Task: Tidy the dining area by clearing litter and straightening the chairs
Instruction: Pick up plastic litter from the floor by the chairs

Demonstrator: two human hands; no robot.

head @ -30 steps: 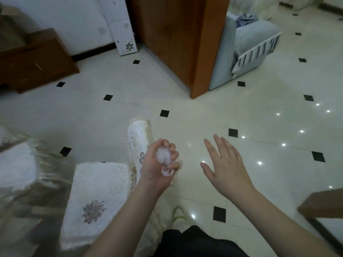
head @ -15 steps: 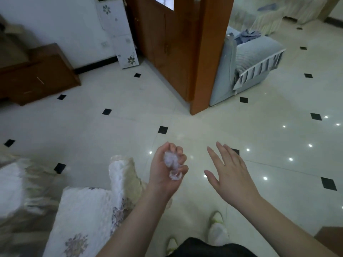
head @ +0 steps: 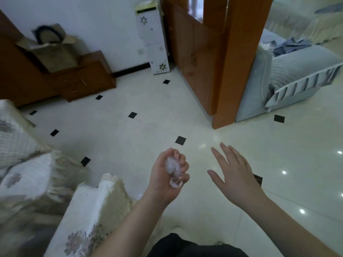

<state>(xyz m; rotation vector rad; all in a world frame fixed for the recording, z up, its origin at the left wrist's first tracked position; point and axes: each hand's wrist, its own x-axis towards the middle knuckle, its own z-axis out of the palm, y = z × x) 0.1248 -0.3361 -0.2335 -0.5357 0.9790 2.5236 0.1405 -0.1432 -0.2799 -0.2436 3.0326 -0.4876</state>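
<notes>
I cannot identify the crumpled clear wad: the curled fingers of the left hand cover most of it. The covered chairs at near left are blurred and cut by the left and bottom edges. One dark floor tile is partly hidden behind the right hand. The cardboard box at far left is smeared; I cannot tell its contents.

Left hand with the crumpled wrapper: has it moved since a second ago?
Yes. The left hand has moved forward off the chair cover, now over bare floor.
</notes>
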